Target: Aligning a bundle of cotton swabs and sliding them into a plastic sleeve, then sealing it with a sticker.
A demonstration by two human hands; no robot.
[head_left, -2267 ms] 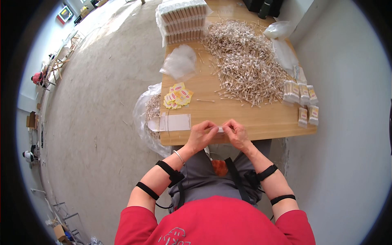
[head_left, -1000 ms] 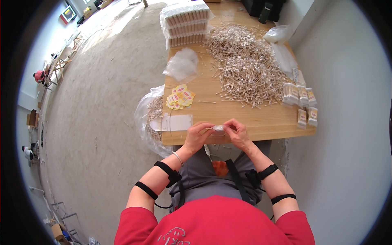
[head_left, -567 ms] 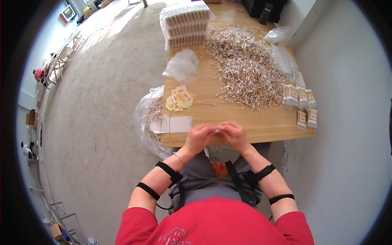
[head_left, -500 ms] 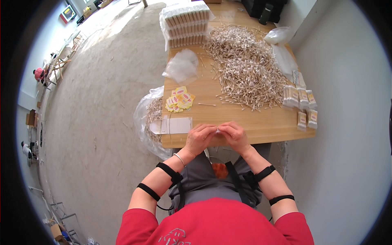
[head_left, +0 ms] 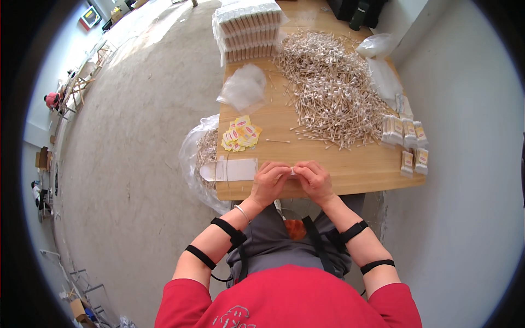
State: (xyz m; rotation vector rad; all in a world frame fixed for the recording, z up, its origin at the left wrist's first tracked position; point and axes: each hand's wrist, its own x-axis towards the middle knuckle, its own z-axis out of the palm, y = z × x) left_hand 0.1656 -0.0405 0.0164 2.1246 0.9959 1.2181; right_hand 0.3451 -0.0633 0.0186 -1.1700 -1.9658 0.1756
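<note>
Over the table's front edge, my left hand point(head_left: 268, 181) and my right hand point(head_left: 315, 181) meet, fingers closed in a pinch. Between the fingertips shows a bit of a small whitish packet point(head_left: 292, 174); my fingers hide most of it. Beside my left hand lies a flat white card-like piece point(head_left: 240, 169) with a thin cord across it. Beyond both hands spreads a large heap of cotton swabs point(head_left: 333, 87). A single cotton swab point(head_left: 278, 141) lies apart from it. Small yellow-and-white cards point(head_left: 240, 134) are piled near the left edge.
Several filled swab packets point(head_left: 406, 136) sit at the table's right edge. Stacked swab bundles point(head_left: 251, 33) in clear plastic stand at the back left, with empty clear bags point(head_left: 244, 87) in front. A plastic sack of swabs point(head_left: 205, 147) hangs beside the left edge. A wall point(head_left: 459, 164) rises on the right.
My hands stay pinched together at nearly the same spot, with slight shifts of the fingers. A little more of the whitish packet shows between them.
</note>
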